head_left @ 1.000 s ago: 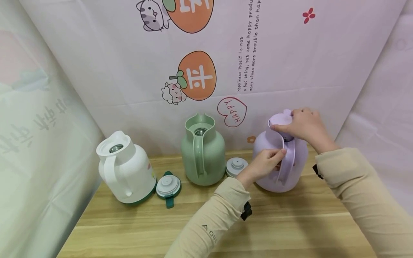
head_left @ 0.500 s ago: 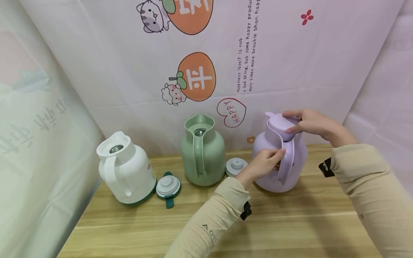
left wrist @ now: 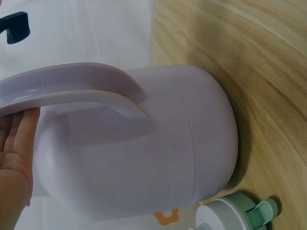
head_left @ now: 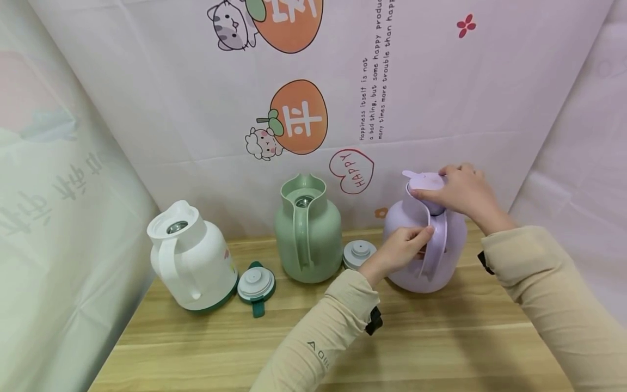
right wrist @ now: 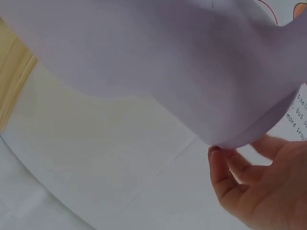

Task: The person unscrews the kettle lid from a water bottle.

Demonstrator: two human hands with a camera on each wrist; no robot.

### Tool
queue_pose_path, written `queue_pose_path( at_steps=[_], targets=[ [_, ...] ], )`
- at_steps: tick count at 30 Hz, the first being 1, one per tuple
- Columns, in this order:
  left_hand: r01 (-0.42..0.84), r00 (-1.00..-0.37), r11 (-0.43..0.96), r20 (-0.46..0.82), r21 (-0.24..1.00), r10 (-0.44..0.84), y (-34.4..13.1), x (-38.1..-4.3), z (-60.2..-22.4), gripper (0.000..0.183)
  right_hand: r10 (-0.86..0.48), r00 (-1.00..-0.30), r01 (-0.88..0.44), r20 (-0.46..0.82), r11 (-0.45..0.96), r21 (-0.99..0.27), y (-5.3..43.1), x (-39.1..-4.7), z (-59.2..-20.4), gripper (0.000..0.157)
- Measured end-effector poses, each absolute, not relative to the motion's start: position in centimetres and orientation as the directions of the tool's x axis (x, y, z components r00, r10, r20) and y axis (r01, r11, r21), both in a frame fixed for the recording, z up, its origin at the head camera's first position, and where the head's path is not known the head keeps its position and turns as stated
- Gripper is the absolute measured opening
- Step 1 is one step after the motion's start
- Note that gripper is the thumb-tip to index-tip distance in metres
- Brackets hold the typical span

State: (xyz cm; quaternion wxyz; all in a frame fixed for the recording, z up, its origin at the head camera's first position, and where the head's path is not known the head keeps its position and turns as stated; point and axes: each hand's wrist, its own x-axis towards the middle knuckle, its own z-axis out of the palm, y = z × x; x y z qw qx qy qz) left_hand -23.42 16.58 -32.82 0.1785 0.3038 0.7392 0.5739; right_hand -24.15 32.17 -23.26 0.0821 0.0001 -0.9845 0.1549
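Note:
A light purple thermos jug point(head_left: 416, 256) stands upright at the right of the table. My left hand point(head_left: 399, 250) grips its handle point(left wrist: 86, 81) near the upper end, fingers reaching into the gap behind it. Over the jug's mouth sits a purple lid point(head_left: 427, 182), its small tab pointing to the back left. My right hand point(head_left: 462, 188) holds this lid from the right, thumb on the near side and fingers at the far side. In the right wrist view, fingertips point(right wrist: 216, 153) touch the rim at the jug's top; the lid is mostly hidden there.
A green thermos jug point(head_left: 308, 239) and a white thermos jug point(head_left: 196, 261) stand to the left, both with uncovered mouths. Beside them lie a grey-topped lid point(head_left: 359, 253) and a dark green lid point(head_left: 256, 283), undersides up. A printed cloth point(head_left: 421, 98) hangs behind the table.
The lid's tab moved from the back right to the back left. My right hand swung right, then returned left with its thumb on the lid's near-left edge. My left hand stayed on the handle.

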Motion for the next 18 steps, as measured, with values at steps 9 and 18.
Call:
queue_pose_path(
  at_steps=[9,18],
  targets=[
    [0.249,-0.755,0.156,0.091,0.956,0.649,16.6,-23.5,-32.8,0.045,-0.184,-0.981,-0.19,0.06,0.848,-0.495,34.4,-24.7,-22.8,0.073],
    [0.249,-0.748,0.143,0.097,0.958,0.656,16.6,-23.4,-32.9,0.045,0.023,-0.997,-0.007,0.067,0.909,-0.416,32.9,-24.3,-23.2,0.101]
  ],
)
